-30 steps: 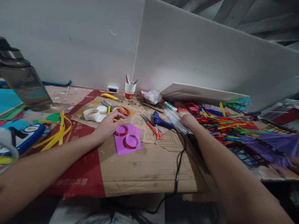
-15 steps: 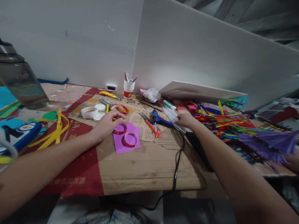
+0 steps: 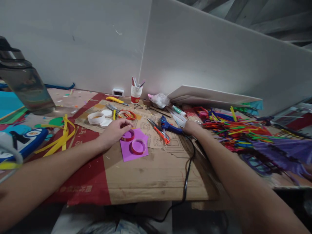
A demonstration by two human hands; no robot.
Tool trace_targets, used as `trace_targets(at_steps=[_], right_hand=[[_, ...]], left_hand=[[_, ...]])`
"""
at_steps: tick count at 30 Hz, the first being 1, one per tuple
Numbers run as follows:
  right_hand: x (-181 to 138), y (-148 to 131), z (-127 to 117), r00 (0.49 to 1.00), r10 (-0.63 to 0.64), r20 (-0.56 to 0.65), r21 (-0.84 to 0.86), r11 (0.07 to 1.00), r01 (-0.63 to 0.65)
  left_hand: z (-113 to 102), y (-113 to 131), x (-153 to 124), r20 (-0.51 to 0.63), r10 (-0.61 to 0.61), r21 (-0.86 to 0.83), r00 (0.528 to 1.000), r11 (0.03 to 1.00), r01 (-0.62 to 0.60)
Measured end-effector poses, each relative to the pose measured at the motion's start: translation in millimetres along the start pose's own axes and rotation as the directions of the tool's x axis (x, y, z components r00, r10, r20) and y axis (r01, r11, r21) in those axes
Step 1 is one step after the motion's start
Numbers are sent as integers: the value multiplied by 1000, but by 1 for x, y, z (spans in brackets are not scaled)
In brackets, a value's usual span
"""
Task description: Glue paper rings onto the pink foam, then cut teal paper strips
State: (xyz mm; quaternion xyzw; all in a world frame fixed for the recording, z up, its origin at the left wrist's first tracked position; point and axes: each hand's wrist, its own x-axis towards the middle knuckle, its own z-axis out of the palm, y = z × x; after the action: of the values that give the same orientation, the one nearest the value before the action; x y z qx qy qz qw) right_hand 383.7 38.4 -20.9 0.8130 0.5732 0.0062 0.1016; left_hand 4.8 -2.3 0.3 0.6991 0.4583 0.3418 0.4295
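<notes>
Cardboard is covering the middle of the desk, and a purple sheet is lying flat on it. Two red rings are sitting on this sheet: the far ring and the near ring, just beside each other.

The left hand is resting palm down at the left edge of the purple sheet, fingers loosely curled and slightly apart, fingertips touching the far ring without closing around it. A third red ring and white rings are lying beyond the left hand.

The right hand is reaching to the rear grip of the blue glue gun. Its fingers are bending toward the gun and the clear glue sticks just beside it; whether they are gripping anything cannot be told. The gun's black cord is trailing toward the near edge of the cardboard. Orange-handled scissors are lying just left of the gun.

A paper cup is standing at the wall. Colored pipe cleaners are piling up to the right, and a water bottle is standing at far left.
</notes>
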Motion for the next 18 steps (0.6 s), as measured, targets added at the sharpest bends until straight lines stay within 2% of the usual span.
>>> trace_targets(at_steps=[4,10,13,18], right_hand=[[-3,-2,-2,1000,20,10,-31,999,-20],[-15,-11,-7,982,72,-177,-70,994,-86],[-17,-16,-9,971,96,-219,-89,989,-118],[-20,-12,-14,974,38,-223,-87,994,-59]], left_hand=[[0,0,0,-20,18,20,1000,1000,-18],[-1,6,-1,-106,102,144,989,986,-86],[-1,8,-2,-115,146,171,983,977,-125],[-2,8,-4,-91,253,227,963,947,-228]])
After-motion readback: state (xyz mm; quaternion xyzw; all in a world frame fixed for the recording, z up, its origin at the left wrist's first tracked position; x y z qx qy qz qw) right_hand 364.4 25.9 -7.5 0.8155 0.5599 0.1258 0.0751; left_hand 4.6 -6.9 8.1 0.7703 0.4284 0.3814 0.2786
